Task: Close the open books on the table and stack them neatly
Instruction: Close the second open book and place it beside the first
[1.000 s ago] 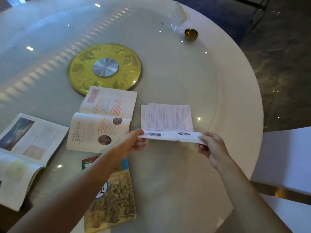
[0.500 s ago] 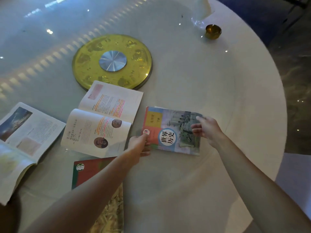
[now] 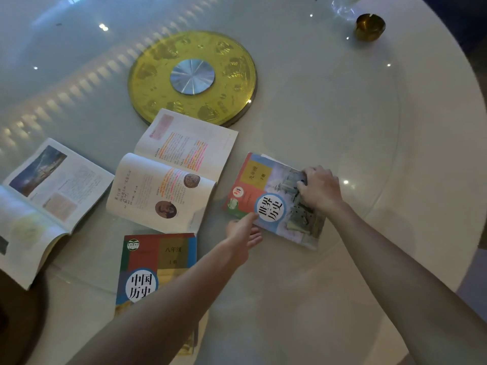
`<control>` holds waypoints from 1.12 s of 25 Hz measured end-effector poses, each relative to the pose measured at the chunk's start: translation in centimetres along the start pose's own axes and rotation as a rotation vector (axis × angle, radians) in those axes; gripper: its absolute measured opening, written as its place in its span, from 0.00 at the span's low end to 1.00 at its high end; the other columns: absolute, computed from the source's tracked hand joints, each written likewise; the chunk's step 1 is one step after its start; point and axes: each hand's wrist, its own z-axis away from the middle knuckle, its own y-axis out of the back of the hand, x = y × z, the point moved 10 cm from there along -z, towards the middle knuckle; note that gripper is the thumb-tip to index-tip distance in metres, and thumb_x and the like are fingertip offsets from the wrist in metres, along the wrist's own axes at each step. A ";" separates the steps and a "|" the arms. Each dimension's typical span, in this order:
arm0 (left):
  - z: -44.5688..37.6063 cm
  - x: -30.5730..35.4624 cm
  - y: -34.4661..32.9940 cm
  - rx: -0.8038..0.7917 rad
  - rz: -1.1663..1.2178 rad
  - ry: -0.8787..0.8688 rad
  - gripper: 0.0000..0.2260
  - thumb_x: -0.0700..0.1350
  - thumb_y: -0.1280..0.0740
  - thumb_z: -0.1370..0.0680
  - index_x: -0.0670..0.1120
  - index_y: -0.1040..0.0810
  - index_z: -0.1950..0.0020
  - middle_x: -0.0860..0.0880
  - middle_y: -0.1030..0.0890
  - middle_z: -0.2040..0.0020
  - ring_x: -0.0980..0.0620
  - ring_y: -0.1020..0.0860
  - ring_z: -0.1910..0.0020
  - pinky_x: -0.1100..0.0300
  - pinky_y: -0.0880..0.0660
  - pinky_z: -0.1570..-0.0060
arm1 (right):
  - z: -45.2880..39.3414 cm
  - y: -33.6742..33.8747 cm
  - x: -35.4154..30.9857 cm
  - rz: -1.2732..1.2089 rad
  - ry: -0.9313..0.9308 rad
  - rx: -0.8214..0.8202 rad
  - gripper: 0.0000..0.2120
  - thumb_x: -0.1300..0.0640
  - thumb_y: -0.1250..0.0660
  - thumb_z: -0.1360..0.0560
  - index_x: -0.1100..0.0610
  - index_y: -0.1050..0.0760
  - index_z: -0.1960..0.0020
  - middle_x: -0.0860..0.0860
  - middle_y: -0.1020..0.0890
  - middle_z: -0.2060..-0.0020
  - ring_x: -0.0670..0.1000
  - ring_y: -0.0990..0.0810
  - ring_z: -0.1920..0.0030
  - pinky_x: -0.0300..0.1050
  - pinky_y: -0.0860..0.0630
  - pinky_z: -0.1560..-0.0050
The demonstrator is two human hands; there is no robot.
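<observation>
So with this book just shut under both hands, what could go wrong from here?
1. The world history book lies apart from the Chinese history book; carrying it over could brush the open middle book between them.
2. The right hand presses one end only, so pages may spring open.
3. The glass tabletop looks slick; books may slide.

Both your forearms are bare all the way to the bottom edge of the view, with no sleeve, cuff or glove anywhere on them. Your left hand (image 3: 242, 230) and right hand (image 3: 320, 188) carry no ring or watch or band at the wrist. Your fingernails look short and unpainted.
</observation>
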 end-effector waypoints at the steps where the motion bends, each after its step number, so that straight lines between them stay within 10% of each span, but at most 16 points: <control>1: -0.1 0.1 -0.2 0.006 0.037 -0.023 0.18 0.44 0.28 0.22 0.40 0.31 0.38 0.35 0.21 0.46 0.39 0.19 0.49 0.48 0.18 0.46 | 0.6 -0.1 0.7 -0.007 -0.034 -0.001 0.18 0.49 0.37 0.21 0.58 0.24 0.36 0.60 0.23 0.38 0.63 0.26 0.37 0.56 0.28 0.38; 8: -0.3 1.6 -0.9 -0.005 -0.158 -0.193 0.11 0.40 0.26 0.24 0.38 0.20 0.44 0.40 0.15 0.50 0.53 0.18 0.63 0.62 0.24 0.69 | 8.9 -3.8 5.9 -0.283 -0.335 -0.067 0.16 0.50 0.31 0.25 0.61 0.27 0.45 0.60 0.20 0.47 0.62 0.20 0.47 0.50 0.27 0.54; 12: 0.9 2.3 -1.2 -0.147 -0.208 -0.257 0.09 0.39 0.31 0.20 0.43 0.25 0.41 0.38 0.16 0.42 0.40 0.16 0.46 0.43 0.17 0.49 | 13.4 -6.6 6.4 -0.601 -0.465 -0.114 0.14 0.49 0.28 0.30 0.56 0.26 0.51 0.52 0.17 0.56 0.51 0.19 0.60 0.48 0.25 0.65; 20: 6.8 6.1 1.6 -0.550 -0.018 -0.258 0.16 0.37 0.32 0.20 0.43 0.25 0.33 0.38 0.15 0.42 0.39 0.16 0.43 0.45 0.18 0.48 | 16.9 -7.2 -0.7 -1.221 -0.399 -0.253 0.15 0.50 0.33 0.19 0.61 0.23 0.41 0.58 0.16 0.46 0.58 0.16 0.46 0.54 0.18 0.51; 23: 7.8 6.8 6.5 -0.517 -0.011 -0.277 0.14 0.37 0.31 0.20 0.44 0.24 0.35 0.39 0.14 0.44 0.42 0.14 0.49 0.52 0.16 0.58 | 18.5 -7.2 -5.2 -1.443 -0.391 -0.308 0.14 0.56 0.35 0.19 0.65 0.26 0.40 0.62 0.17 0.51 0.59 0.18 0.53 0.53 0.22 0.56; 28: 5.9 5.8 18.2 -0.197 -0.149 -0.397 0.10 0.37 0.30 0.21 0.46 0.21 0.41 0.42 0.15 0.43 0.45 0.16 0.45 0.47 0.18 0.44 | 21.1 -8.3 -12.4 -1.265 -0.308 -0.316 0.09 0.61 0.33 0.20 0.62 0.19 0.42 0.60 0.14 0.52 0.58 0.16 0.58 0.49 0.20 0.62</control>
